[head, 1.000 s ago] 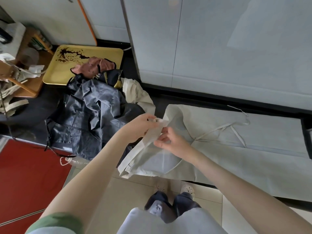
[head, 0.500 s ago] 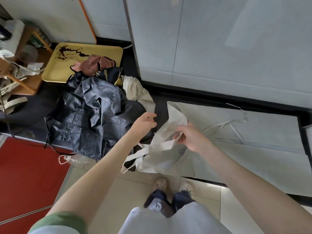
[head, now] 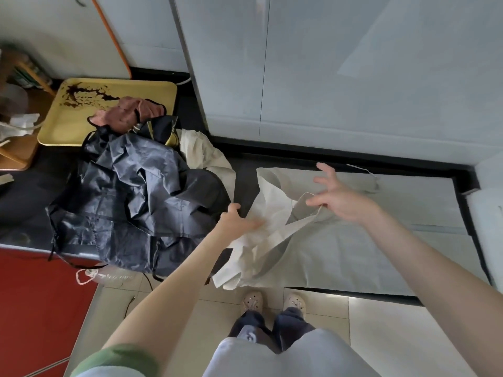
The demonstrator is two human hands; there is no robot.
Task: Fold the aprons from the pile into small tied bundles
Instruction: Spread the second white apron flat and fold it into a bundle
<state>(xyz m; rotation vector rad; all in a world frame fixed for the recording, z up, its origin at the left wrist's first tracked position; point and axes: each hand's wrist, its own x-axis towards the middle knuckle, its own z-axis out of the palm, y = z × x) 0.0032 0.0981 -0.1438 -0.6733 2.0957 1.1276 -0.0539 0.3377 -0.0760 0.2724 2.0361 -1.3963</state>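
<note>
I see the spread apron (head: 381,240) lying on the counter (head: 245,172) from centre to right of the frame, its bunched end hanging over the near edge at lower centre. The person's left hand (head: 234,221) touches that end; the right hand (head: 334,197) is just right of it, over the apron. The heap of aprons (head: 136,200) sits left of centre. The tray (head: 81,126) lies behind it at upper left, with a crumpled cloth (head: 125,115) on its near edge.

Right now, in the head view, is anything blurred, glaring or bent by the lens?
Head view: the left hand is motion-blurred against the pale apron; the right hand, fingers spread, is sharper. Head view: the cabinet doors lean and bow from the wide lens; a bright glare strip lies on the floor tiles.
</note>
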